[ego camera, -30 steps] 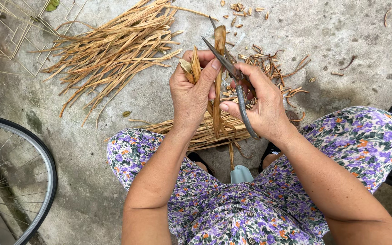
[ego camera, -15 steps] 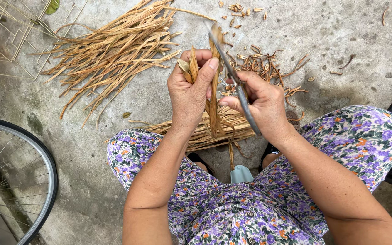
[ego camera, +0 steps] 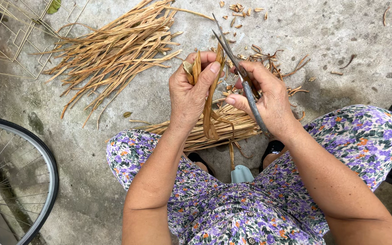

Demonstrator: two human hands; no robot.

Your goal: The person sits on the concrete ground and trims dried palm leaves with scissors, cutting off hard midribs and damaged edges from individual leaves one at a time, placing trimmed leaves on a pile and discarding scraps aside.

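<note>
Nearest the camera, the person's knees in purple flowered cloth (ego camera: 232, 213) framed a small grey-blue object (ego camera: 242, 173) on the ground just below the hands. Between the knees and the hands lay a low bundle of dried strips (ego camera: 214, 129), crosswise under both wrists.

The left hand (ego camera: 190, 93) was closed around a few dried strips (ego camera: 208, 106), thumb pressed across them near their upper ends, the strips hanging down past the palm and curling at the bottom. The right hand (ego camera: 264, 97) gripped a pair of grey metal scissors (ego camera: 237, 68), their blades slightly parted and pointing up and away, the lower blade just beside the held strips' upper ends.

Beyond the right hand, short cut scraps (ego camera: 268, 68) were scattered over the concrete ground (ego camera: 332, 36). Up and to the left of the left hand spread a large loose pile of long dried strips (ego camera: 114, 54). Far left of the left forearm curved a bicycle wheel (ego camera: 32, 149), and a wire frame (ego camera: 10, 41) lay beyond it.
</note>
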